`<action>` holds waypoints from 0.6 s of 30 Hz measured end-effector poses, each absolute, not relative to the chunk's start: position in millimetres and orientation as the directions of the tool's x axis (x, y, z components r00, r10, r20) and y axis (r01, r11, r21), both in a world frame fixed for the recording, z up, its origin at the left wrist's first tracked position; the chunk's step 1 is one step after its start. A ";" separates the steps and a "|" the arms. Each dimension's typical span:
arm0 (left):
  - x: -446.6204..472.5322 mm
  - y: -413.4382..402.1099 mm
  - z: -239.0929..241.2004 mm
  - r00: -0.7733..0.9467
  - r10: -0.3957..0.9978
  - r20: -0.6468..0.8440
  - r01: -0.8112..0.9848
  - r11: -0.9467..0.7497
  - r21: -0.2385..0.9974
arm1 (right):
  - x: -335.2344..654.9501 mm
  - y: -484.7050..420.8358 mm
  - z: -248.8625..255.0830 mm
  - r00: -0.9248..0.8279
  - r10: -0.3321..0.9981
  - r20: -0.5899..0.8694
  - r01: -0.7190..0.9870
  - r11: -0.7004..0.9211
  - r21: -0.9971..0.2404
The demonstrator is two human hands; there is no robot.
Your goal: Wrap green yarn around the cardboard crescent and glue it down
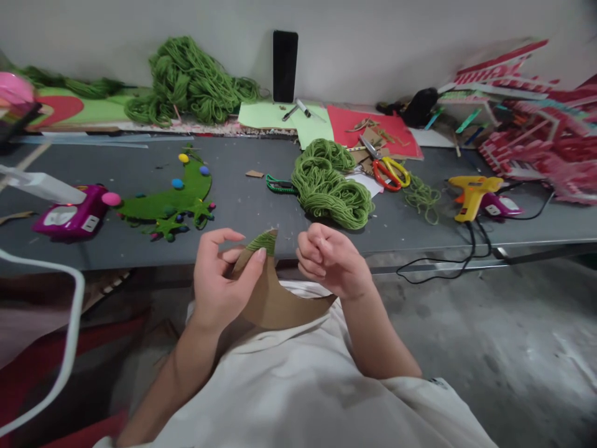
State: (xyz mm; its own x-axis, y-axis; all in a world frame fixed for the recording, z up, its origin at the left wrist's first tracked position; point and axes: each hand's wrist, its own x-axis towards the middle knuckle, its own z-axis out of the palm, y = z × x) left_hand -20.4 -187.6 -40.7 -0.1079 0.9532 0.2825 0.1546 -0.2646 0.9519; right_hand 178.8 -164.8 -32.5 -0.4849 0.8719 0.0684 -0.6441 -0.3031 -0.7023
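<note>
My left hand (222,280) grips a crescent-shaped piece of brown cardboard (275,302) near its upper tip, thumb pressed on green yarn (262,241) wound round that tip. My right hand (329,258) is just right of the tip, fingers curled in a pinch; what it holds is too thin to make out. Both hands are in front of the grey table's near edge (140,252), above my lap. A loose heap of green yarn (331,183) lies on the table just beyond the hands.
A finished green crescent with coloured pompoms (175,199) lies at left beside a pink device (74,214). Scissors (389,171), a yellow glue gun (473,193) with a cable, coloured papers, a bigger yarn pile (191,81), an upright phone (285,65) and red-white craft pieces (536,124) fill the back and right.
</note>
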 end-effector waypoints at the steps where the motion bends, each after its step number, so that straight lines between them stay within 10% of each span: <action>1: -20.5 -187.9 -41.1 -0.102 0.956 0.277 0.147 -0.261 0.954 | 178.8 -165.1 -33.8 -0.471 0.880 0.060 -0.623 -0.284 -0.729; 9: -27.3 -188.0 -38.4 -0.072 0.968 0.239 0.078 -0.233 0.969 | 192.8 -165.8 -52.0 -0.236 0.971 0.045 -0.281 -0.024 -0.959; 18: -39.5 -205.1 -2.2 -0.255 0.837 0.485 0.197 -0.446 0.873 | 195.2 -192.5 -31.6 0.244 0.859 0.449 0.039 0.455 -0.890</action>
